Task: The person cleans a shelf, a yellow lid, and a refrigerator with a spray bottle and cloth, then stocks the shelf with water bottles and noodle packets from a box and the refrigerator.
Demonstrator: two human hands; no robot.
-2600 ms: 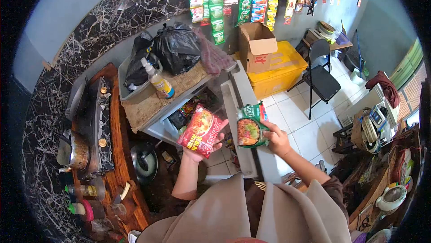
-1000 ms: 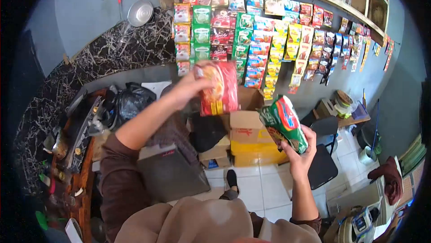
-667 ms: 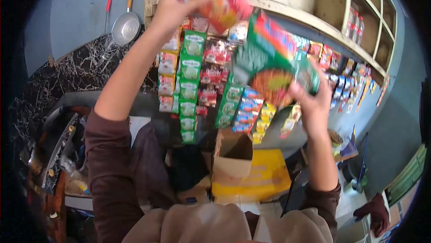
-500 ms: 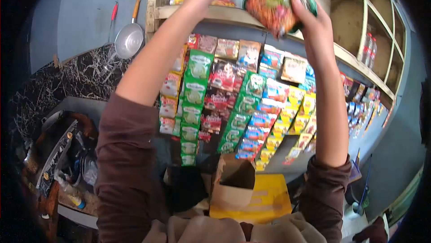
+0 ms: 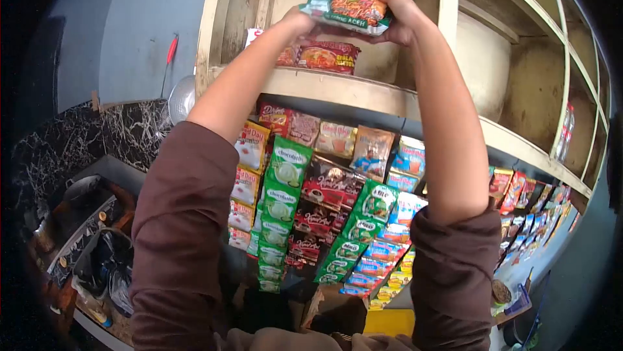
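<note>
A green instant noodle packet (image 5: 354, 8), printed with a picture of noodles, is held up in front of the wooden shelf (image 5: 311, 84). My right hand (image 5: 403, 19) grips its right end, thumb on top. At the left end, my left hand (image 5: 300, 25) holds the packet, with most of its fingers hidden. Below the green packet, a red noodle packet (image 5: 329, 57) rests on the shelf board, with another packet partly behind my left wrist.
Strips of sachets, among them green ones (image 5: 278, 198) and dark red ones (image 5: 324, 205), hang beneath the shelf. An open cardboard box (image 5: 334, 309) stands low in front of me. Bottles (image 5: 566, 130) stand on the shelf at right. A metal pan (image 5: 182, 99) hangs at left.
The view has tilted upward, showing more shelf and the red packets. My hands have brought the green noodle packet from near me to the shelf opening, and it now lies flatter.
</note>
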